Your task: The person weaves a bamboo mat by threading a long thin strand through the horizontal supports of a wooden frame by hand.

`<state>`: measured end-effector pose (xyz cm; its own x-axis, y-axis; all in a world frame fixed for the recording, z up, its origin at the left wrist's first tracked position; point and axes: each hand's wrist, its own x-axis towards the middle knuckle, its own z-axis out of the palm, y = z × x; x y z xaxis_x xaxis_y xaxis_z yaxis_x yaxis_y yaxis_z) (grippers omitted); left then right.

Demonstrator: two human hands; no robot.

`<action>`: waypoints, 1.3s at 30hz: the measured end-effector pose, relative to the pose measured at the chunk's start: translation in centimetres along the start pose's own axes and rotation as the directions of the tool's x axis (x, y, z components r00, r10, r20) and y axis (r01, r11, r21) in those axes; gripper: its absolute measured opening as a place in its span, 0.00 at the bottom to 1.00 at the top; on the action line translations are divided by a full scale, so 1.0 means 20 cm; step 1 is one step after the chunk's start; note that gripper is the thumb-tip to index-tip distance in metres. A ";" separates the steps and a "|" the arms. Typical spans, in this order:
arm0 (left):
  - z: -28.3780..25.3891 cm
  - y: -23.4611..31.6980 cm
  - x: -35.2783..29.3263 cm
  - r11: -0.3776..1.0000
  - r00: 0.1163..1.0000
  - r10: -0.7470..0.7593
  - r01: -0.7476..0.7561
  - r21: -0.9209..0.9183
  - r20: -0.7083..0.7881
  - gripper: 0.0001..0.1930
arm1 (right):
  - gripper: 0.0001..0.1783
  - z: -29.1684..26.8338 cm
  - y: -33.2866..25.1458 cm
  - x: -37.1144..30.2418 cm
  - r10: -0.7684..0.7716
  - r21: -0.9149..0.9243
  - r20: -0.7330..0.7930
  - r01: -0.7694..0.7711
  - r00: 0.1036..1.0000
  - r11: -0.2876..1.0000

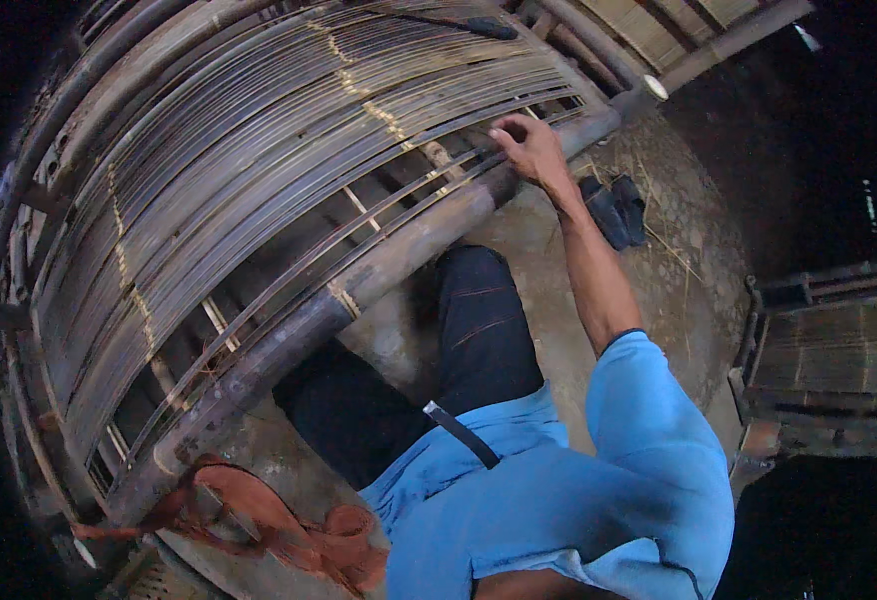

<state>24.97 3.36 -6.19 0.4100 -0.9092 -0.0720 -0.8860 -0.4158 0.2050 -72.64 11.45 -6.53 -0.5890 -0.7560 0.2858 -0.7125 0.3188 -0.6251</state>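
Note:
My right hand (531,150) is over the near right part of a slatted bench (249,150). Its thumb and forefinger curl together into a pinch, and whatever they hold, if anything, is too small to make out. Thin, long slats run along the bench, tied in rows by pale yellow lashing (384,118). Close to my right hand, a few loose slats (359,222) lie apart from the rest, beside the thick round front pole (399,260). Gaps between them show pale crosspieces (362,208) below. My left hand is out of sight.
A dark, long-handled tool (489,27) lies on the bench's far side. Reddish-brown cloth (299,540) hangs by the near left corner. Dark shoes (614,212) stand on the earthen floor (694,240), right of my forearm. Another slatted bench (819,350) is at the right.

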 end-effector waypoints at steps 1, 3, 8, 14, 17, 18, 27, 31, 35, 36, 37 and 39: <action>0.08 0.02 0.12 0.996 0.995 0.089 -0.089 -0.013 -0.045 0.23 | 0.14 -0.02 0.06 -0.04 0.135 -0.078 -0.032 -0.137 0.990 0.987; 0.23 0.03 0.38 0.910 0.900 0.389 -0.408 -0.069 -0.196 0.24 | 0.14 0.04 0.14 -0.13 0.061 -0.120 -0.034 -0.065 0.998 0.991; 0.34 1.08 0.23 0.683 0.617 0.621 -0.728 -0.052 -0.483 0.07 | 0.16 0.13 0.07 -0.24 0.077 -0.220 0.042 -0.066 0.996 0.973; 0.48 1.92 -0.07 0.263 0.321 0.824 -0.946 -0.188 -0.467 0.04 | 0.17 0.01 0.12 -0.19 0.030 -0.247 0.039 -0.020 0.999 0.969; 0.56 2.23 -0.41 0.180 0.326 0.862 -0.912 -0.368 -0.387 0.05 | 0.18 -0.12 0.20 -0.17 0.069 -0.234 -0.022 -0.072 0.997 0.970; 0.64 2.32 -0.51 0.161 0.317 0.858 -0.913 -0.375 -0.403 0.05 | 0.18 -0.17 0.26 -0.17 0.063 -0.246 -0.042 -0.071 0.997 0.967; 0.88 3.13 -1.13 0.145 0.237 0.906 -0.952 -0.269 -0.351 0.19 | 0.21 -0.51 1.07 0.24 0.069 -0.256 -0.092 -0.091 0.993 0.962; 0.97 3.36 -1.33 0.149 0.203 0.915 -0.973 -0.176 -0.349 0.20 | 0.24 -0.45 1.27 0.32 -0.035 -0.246 -0.244 -0.027 0.969 0.969; 1.01 3.63 -1.53 0.047 0.093 0.935 -0.989 -0.140 -0.342 0.18 | 0.27 -0.38 1.28 0.32 -0.076 -0.186 -0.345 0.012 0.935 0.983; 1.03 3.70 -1.59 0.041 0.095 0.954 -0.981 -0.189 -0.283 0.18 | 0.27 -0.39 1.30 0.33 -0.157 -0.256 -0.314 0.075 0.936 0.964; 1.06 3.76 -1.63 0.021 0.062 0.966 -0.987 -0.161 -0.251 0.14 | 0.29 -0.40 1.33 0.38 -0.178 -0.228 -0.282 0.114 0.943 0.967; 1.13 3.80 -1.63 0.093 0.116 0.983 -0.983 -0.161 -0.141 0.13 | 0.29 -0.44 1.40 0.48 -0.168 -0.185 -0.147 0.140 0.975 0.973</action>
<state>-60.66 0.99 -10.22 -0.7930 -0.5113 0.3313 -0.4501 0.8581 0.2471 -101.70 18.22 -14.90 -0.5102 -0.7066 0.4904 -0.8461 0.3100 -0.4336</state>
